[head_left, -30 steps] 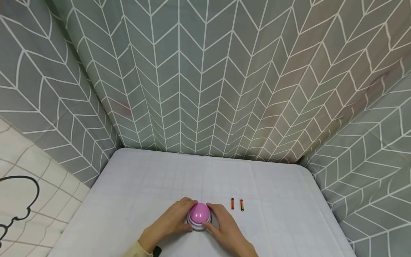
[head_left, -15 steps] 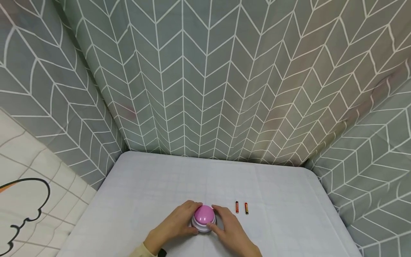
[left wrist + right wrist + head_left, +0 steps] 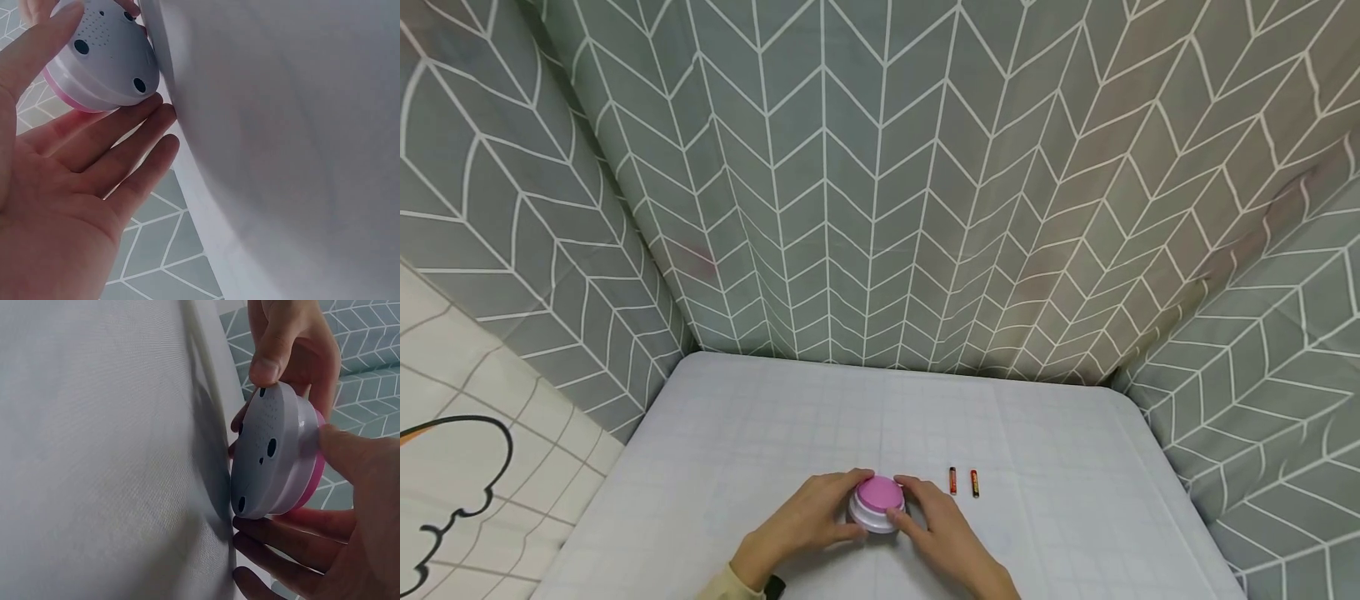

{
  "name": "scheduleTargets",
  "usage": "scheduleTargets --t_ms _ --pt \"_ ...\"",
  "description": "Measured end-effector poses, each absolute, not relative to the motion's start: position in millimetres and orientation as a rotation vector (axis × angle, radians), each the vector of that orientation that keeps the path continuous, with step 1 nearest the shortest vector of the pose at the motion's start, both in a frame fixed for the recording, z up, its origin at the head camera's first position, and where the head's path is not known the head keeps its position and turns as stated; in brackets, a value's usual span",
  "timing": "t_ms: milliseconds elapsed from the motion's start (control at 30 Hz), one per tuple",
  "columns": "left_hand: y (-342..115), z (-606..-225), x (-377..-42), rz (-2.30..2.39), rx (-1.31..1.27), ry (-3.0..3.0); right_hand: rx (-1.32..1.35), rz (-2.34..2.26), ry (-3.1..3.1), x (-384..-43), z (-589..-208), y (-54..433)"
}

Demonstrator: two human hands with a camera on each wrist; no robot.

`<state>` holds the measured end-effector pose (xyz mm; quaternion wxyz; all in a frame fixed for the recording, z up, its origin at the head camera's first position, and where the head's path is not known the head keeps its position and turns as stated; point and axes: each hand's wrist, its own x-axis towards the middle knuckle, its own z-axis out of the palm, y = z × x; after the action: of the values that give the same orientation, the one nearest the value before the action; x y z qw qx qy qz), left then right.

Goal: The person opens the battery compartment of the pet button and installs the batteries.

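A round push button with a pink dome (image 3: pixel 881 493) and a white base is held between both hands, its near edge raised from the table. My left hand (image 3: pixel 808 512) grips its left side, thumb near the front of the base. On the other side my right hand (image 3: pixel 943 533) pinches it, thumb against the pink part in the right wrist view. The tilted underside (image 3: pixel 115 53) shows dark round feet and small speaker holes. Two small red-and-black batteries, the left battery (image 3: pixel 952 481) and the right battery (image 3: pixel 974 484), lie apart just beyond the right hand.
The table has a white cloth (image 3: pixel 760 433) over it. Grey curtains (image 3: pixel 880 208) with white chevron lines stand along the back and sides. A white gridded cloth (image 3: pixel 490 500) with a drawn outline hangs at the lower left.
Both hands have tipped the push button, so its near edge has come up and the dome leans away. The view has shifted slightly. The batteries lie as before.
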<state>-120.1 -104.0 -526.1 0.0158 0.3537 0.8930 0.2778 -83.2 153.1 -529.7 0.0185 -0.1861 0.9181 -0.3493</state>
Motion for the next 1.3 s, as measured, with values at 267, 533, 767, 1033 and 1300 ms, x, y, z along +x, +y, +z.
scheduleTargets --t_ms 267,533,767,1033,1300 --pt "-105.6 -525.5 -122.2 0.877 1.085 2.771 -0.632 -1.077 2.775 -82.8 -527.2 158.4" --pt "-108.4 -525.6 -123.1 0.879 1.110 2.793 -0.906 -0.998 2.891 -88.4 -531.2 161.7" --pt "-107.5 -528.0 -122.4 0.901 1.126 2.773 -0.894 -1.016 2.922 -89.2 -535.5 159.4" --pt "-107.3 -532.3 -122.2 0.963 1.093 2.756 -0.869 -1.006 2.951 -88.6 -536.6 158.6" --pt "-105.7 -535.0 -122.1 0.987 1.105 2.740 -0.835 -1.046 2.880 -91.3 -533.7 157.8"
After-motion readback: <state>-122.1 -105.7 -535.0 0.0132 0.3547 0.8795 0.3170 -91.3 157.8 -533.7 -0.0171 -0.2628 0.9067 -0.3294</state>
